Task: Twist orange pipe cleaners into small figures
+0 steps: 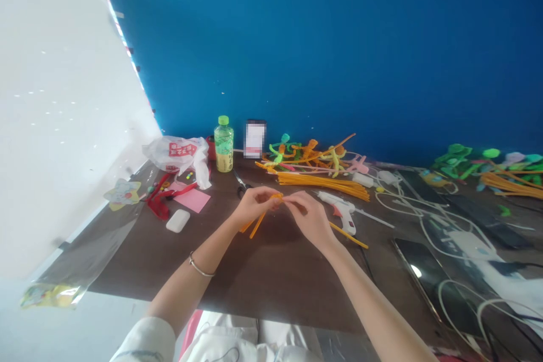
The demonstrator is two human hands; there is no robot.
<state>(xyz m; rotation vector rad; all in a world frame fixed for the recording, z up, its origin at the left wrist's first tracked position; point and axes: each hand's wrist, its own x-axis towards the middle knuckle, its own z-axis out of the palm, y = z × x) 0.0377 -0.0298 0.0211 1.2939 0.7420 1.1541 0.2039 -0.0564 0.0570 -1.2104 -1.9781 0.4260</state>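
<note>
1. Your left hand (pixel 255 203) is clamped on orange chenille stems (pixel 257 226), up over the middle of the desk (pixel 254 277), with tails hanging toward its front edge. A loose pinch there could let the stems slip or spring apart.
2. Your right hand (pixel 309 215) has its fingertips drawn together at the folded end; whether they grip it, you cannot tell from here. Uneven pressure could bend that end crooked.
3. One loose orange stem (pixel 358 242) passes behind your right wrist; a careless sweep could catch it.
4. The glue gun (pixel 339 212) lies just beyond that wrist, nozzle toward the back edge. Whether it is hot doesn't show; if so, reaching right could burn you.
5. Scissors (pixel 241 184) lie just behind your left hand, so reaching toward the back edge could nick a knuckle.
6. Near the right edge, tangled white cables (pixel 428 251) beside the black phone (pixel 436 283) could snag your forearm.
</note>
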